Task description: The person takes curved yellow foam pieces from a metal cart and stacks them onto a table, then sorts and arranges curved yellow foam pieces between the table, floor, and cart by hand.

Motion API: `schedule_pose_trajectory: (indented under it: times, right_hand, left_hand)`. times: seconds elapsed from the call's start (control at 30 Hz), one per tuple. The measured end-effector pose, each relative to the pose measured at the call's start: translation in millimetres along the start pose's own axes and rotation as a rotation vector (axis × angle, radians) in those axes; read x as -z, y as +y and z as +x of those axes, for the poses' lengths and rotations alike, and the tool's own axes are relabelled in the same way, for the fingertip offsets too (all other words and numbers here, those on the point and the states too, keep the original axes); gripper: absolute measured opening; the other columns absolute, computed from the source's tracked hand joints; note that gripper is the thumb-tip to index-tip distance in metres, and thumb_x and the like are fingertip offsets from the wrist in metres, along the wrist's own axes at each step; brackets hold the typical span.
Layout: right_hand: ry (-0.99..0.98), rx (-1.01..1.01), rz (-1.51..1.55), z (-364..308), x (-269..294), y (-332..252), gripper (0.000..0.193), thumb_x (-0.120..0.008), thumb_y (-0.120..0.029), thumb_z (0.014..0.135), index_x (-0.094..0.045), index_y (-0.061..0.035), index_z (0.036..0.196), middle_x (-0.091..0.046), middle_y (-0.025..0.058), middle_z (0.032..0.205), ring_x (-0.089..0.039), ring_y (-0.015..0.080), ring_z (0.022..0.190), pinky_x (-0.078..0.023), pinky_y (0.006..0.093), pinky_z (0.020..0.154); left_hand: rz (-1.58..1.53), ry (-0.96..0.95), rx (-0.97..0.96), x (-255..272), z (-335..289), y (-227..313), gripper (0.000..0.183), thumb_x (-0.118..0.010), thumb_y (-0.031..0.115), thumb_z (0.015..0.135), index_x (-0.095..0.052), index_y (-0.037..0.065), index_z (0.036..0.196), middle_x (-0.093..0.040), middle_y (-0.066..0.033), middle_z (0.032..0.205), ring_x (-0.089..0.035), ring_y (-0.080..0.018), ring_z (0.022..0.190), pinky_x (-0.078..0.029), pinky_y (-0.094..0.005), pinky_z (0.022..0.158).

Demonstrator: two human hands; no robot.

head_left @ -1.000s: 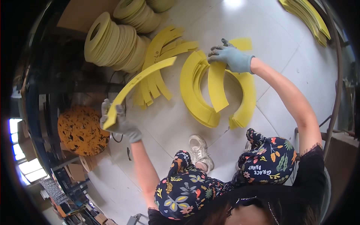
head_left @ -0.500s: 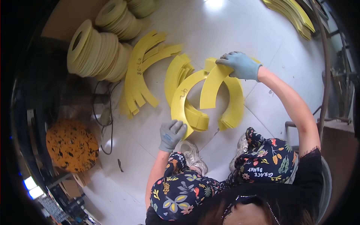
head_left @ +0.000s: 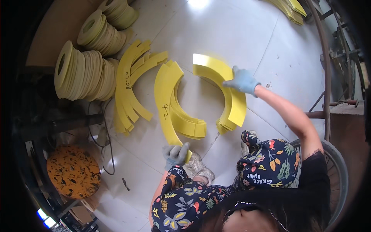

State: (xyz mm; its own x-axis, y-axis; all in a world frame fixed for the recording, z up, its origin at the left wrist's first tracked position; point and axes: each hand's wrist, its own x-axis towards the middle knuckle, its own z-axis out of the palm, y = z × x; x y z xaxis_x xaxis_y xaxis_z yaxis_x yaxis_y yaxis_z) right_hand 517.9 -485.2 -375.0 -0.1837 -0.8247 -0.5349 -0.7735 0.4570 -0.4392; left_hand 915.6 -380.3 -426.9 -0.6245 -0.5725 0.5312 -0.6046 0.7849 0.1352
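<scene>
My left hand (head_left: 176, 155), in a grey glove, is closed on the lower end of a yellow curved strip (head_left: 164, 104) with a handwritten mark. This strip lies over the left stack of similar yellow curved strips (head_left: 189, 125). My right hand (head_left: 243, 82), in a pale blue-grey glove, lies at the outer edge of another yellow curved strip (head_left: 236, 106), thumb and fingers spread apart. That strip rests on the right-hand stack (head_left: 224, 125). Its upper end is slightly blurred. The two stacks curve toward each other like a broken ring.
Further left lies a fanned pile of marked yellow strips (head_left: 125, 87). Stacks of pale yellow rings (head_left: 83, 71) stand behind it. An orange-and-black round seat (head_left: 73, 171) and a dark cable (head_left: 112, 150) are at left. More yellow strips (head_left: 290, 9) lie far right, beside a metal frame (head_left: 326, 58).
The strip in my right hand has swung right and down onto the right-hand stack, and my fingers have spread. My left hand has moved slightly nearer me with its strip. The view has shifted.
</scene>
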Motion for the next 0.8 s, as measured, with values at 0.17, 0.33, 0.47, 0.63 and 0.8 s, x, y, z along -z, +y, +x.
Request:
schedule_pose_trajectory:
  times: [0.17, 0.33, 0.47, 0.63, 0.8]
  right_hand:
    - [0.052, -0.030, -0.211, 2, -55, 6, 0.071, -0.058, -0.050, 0.087, -0.048, 0.0107, 0.123, -0.069, 0.0244, 0.092, -0.069, 0.0388, 0.085, -0.054, 0.0444, 0.077]
    - [0.316, 0.068, -0.087, 6, -75, 67, 0.074, -0.052, -0.058, 0.090, -0.047, 0.0045, 0.129, -0.066, 0.0234, 0.106, -0.068, 0.0351, 0.093, -0.054, 0.0465, 0.078]
    - [-0.042, -0.429, 0.663, 29, -123, 152, 0.080, -0.048, -0.067, 0.090, -0.044, 0.0009, 0.132, -0.063, 0.0149, 0.113, -0.067, 0.0271, 0.094, -0.054, 0.0437, 0.079]
    - [-0.135, -0.384, 1.099, -20, -131, 105, 0.084, -0.049, -0.072, 0.088, -0.041, -0.0021, 0.133, -0.056, 0.0154, 0.121, -0.064, 0.0235, 0.099, -0.055, 0.0373, 0.079]
    - [-0.131, -0.410, 1.075, -9, -144, 75, 0.084, -0.050, -0.068, 0.090, -0.041, 0.0019, 0.135, -0.055, 0.0177, 0.120, -0.063, 0.0244, 0.093, -0.054, 0.0362, 0.076]
  left_hand:
    - [0.086, -0.391, 0.130, -27, 6, -3, 0.042, -0.067, 0.013, 0.076, -0.063, 0.017, 0.118, -0.052, -0.0030, 0.100, -0.055, -0.0228, 0.093, -0.045, -0.0386, 0.075]
    - [0.039, -0.547, 0.266, -26, 19, 13, 0.049, -0.064, 0.006, 0.074, -0.059, 0.010, 0.123, -0.054, -0.0089, 0.112, -0.056, -0.0307, 0.100, -0.048, -0.0431, 0.082]
    - [-0.219, -0.268, 0.622, -19, 35, 11, 0.056, -0.066, 0.009, 0.080, -0.048, 0.007, 0.134, -0.055, -0.0098, 0.120, -0.057, -0.0295, 0.105, -0.048, -0.0440, 0.089]
    - [-1.182, -0.033, 1.413, -44, 34, -43, 0.060, -0.073, 0.014, 0.085, -0.041, 0.004, 0.136, -0.056, -0.0069, 0.123, -0.057, -0.0213, 0.109, -0.048, -0.0360, 0.094]
    - [-1.393, -0.052, 1.436, -81, 29, -59, 0.058, -0.075, 0.013, 0.084, -0.042, 0.007, 0.131, -0.060, -0.0072, 0.116, -0.062, -0.0175, 0.102, -0.053, -0.0308, 0.089]
